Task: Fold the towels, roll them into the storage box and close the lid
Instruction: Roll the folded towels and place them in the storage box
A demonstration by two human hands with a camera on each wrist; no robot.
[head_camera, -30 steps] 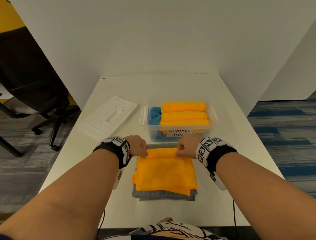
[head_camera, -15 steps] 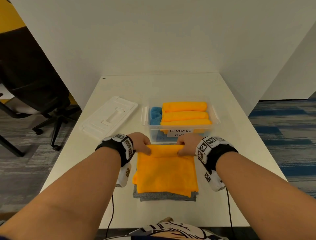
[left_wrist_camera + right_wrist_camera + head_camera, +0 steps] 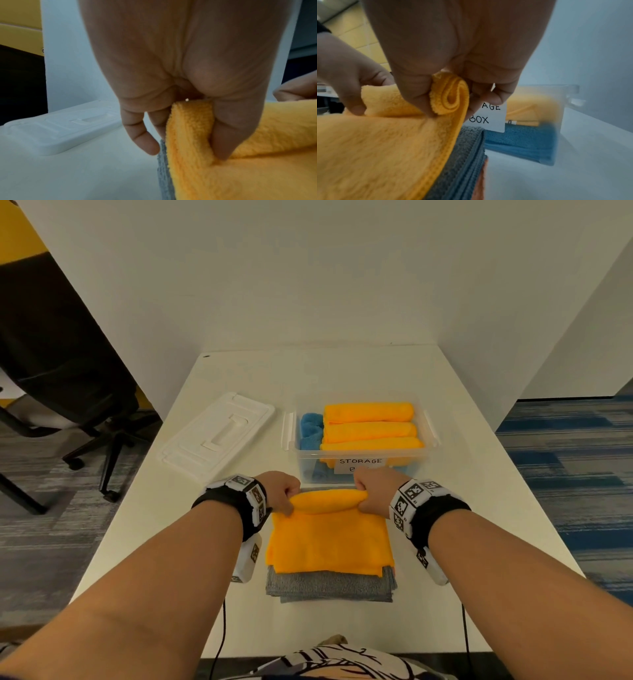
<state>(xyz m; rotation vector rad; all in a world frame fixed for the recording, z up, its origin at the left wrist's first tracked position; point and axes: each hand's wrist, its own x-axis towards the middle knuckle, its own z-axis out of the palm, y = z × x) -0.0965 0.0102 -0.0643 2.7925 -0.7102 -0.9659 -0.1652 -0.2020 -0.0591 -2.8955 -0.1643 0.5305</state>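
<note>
**Orange towel part-rolled at its far edge, both hands on the roll**

Orange towel (image 3: 329,539) lies folded flat on the white table (image 3: 479,508), on top of a folded grey towel (image 3: 330,589) whose near edge sticks out below it. In the right wrist view a thin strip of another orange cloth shows under the grey one. The far edge of the top towel is curled into a short roll just in front of the storage box (image 3: 363,470).

Left hand (image 3: 281,491) grips the left end of the roll: thumb pressed into the front of it, fingers curled round behind, little finger loose and off the cloth beside the grey edge (left wrist view). Right hand (image 3: 373,491) pinches the right end between thumb and curled fingers; the right wrist view shows the spiral of the roll end-on in that grip.

Storage box is clear plastic, open, with a paper label on its near wall. Inside: three orange rolls (image 3: 370,431) side by side, blue towel (image 3: 311,429) at the left end and under them. White lid (image 3: 219,436) lies flat on the table left of the box, apart from it.

Black office chair (image 3: 68,392) on the floor off the table's left side
</note>
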